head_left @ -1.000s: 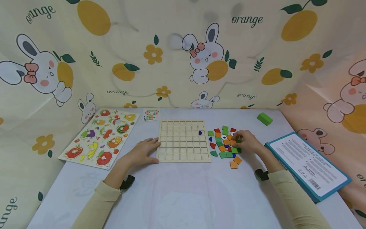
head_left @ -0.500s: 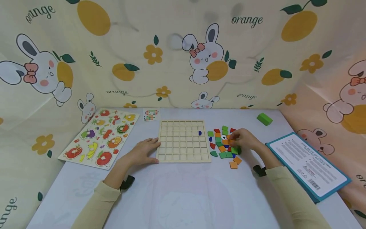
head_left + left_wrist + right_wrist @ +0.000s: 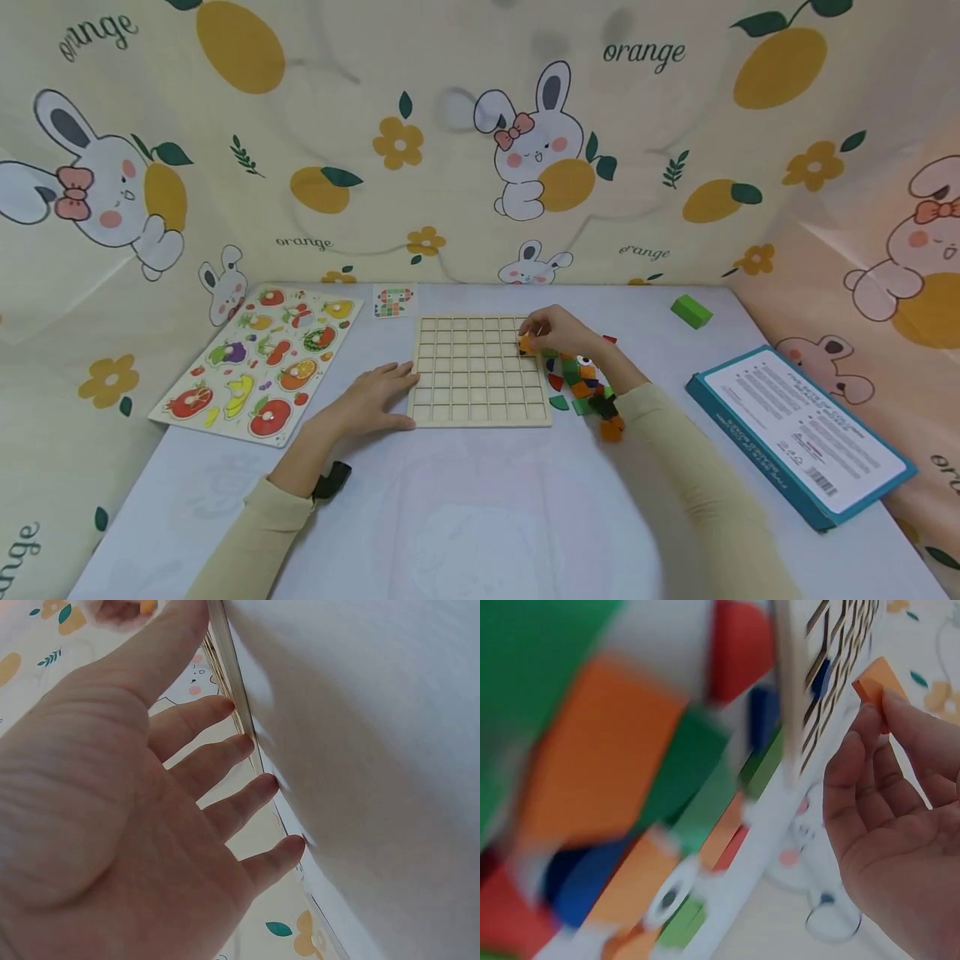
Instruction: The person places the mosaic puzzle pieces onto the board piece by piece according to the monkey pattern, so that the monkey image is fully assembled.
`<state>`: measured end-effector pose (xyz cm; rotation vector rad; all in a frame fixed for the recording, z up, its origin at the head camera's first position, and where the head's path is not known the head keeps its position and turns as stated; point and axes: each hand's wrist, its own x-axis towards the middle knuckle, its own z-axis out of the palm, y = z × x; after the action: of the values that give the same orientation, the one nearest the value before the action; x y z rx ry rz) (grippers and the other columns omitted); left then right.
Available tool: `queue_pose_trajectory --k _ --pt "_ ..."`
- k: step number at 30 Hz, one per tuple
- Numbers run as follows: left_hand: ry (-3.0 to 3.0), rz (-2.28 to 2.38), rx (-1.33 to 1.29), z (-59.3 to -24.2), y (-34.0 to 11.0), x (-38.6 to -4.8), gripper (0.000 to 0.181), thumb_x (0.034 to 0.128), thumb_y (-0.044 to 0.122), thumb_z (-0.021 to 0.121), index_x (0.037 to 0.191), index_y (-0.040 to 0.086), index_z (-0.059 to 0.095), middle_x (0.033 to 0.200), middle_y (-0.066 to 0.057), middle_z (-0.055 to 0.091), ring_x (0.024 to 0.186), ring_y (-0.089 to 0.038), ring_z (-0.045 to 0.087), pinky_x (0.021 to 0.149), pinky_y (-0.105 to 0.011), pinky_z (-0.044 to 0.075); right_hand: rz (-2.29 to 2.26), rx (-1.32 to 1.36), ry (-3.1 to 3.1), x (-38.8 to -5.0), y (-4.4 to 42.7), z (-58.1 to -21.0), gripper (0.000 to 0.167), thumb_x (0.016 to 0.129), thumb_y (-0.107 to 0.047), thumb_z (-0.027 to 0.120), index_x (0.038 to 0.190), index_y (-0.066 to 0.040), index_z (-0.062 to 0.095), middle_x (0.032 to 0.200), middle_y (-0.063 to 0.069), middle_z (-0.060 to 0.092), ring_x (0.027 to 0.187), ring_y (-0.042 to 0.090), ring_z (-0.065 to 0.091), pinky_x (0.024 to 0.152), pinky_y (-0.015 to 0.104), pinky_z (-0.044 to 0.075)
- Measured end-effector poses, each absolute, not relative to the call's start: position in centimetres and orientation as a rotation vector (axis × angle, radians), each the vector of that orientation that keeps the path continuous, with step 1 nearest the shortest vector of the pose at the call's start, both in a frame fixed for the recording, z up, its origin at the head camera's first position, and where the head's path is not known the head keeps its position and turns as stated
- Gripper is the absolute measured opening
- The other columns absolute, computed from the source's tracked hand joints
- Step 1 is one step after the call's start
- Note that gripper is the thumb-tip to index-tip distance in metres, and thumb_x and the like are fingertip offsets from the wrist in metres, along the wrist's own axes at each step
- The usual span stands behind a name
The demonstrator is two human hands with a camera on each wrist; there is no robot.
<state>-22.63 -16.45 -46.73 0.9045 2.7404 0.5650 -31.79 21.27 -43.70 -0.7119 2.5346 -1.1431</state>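
A wooden grid board point(image 3: 480, 375) lies flat on the white table. The left hand point(image 3: 375, 398) rests at its left edge, fingers spread and fairly straight; in the left wrist view the fingertips of that hand point(image 3: 172, 795) meet the board's side. Over the upper right of the grid, the right hand point(image 3: 558, 332) pinches an orange square piece point(image 3: 524, 343) between thumb and fingers. The right wrist view shows the orange piece point(image 3: 880, 679) held above the board, with a blue piece point(image 3: 821, 678) in the grid behind it.
Loose coloured pieces point(image 3: 581, 383) lie right of the board, partly under the right forearm. A fruit picture board point(image 3: 258, 367) is at left, a small pattern card point(image 3: 393, 301) behind, a green block point(image 3: 691, 311) at back right, and a teal-edged box point(image 3: 806, 433) at right.
The right hand has moved left from the loose pieces to the board's upper right, carrying an orange piece. The left hand has stayed at the board's left edge.
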Motion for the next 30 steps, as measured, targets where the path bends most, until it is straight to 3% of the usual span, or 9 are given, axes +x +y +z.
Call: queue_pose_trajectory --k 9,19,30 --pt "2.745 0.573 0.935 -46.1 -16.2 -22.3 0.079 0.0855 0.043 0.077 0.146 0.001 0.048 0.156 -0.022 0.034 0.142 -0.048 0.03 0.11 -0.066 0.028 -1.104 -0.732 2.496 -32.9 18.4 -44.5 0.009 0.091 0.006 0.066 0.098 0.005 0.07 0.085 0.012 0.066 0.076 0.021 0.056 0.068 0.028 0.048" --pt "2.746 0.554 0.91 -46.1 -16.1 -22.3 0.081 0.0846 0.042 0.077 0.147 0.002 0.046 0.158 -0.021 0.032 0.144 -0.047 0.028 0.112 -0.065 0.026 -0.921 -0.637 2.662 -32.3 18.1 -44.7 0.018 0.091 -0.001 0.07 0.108 0.001 0.074 0.091 0.009 0.065 0.081 0.021 0.057 0.071 0.032 0.05" --pt "2.756 0.55 0.915 -46.3 -16.3 -22.3 0.08 0.0847 0.042 0.078 0.147 0.001 0.047 0.157 -0.022 0.033 0.142 -0.048 0.03 0.111 -0.065 0.028 -0.8 -0.637 2.754 -32.4 17.9 -45.2 0.01 0.089 -0.011 0.075 0.097 -0.005 0.078 0.089 0.005 0.064 0.082 0.02 0.057 0.072 0.032 0.049"
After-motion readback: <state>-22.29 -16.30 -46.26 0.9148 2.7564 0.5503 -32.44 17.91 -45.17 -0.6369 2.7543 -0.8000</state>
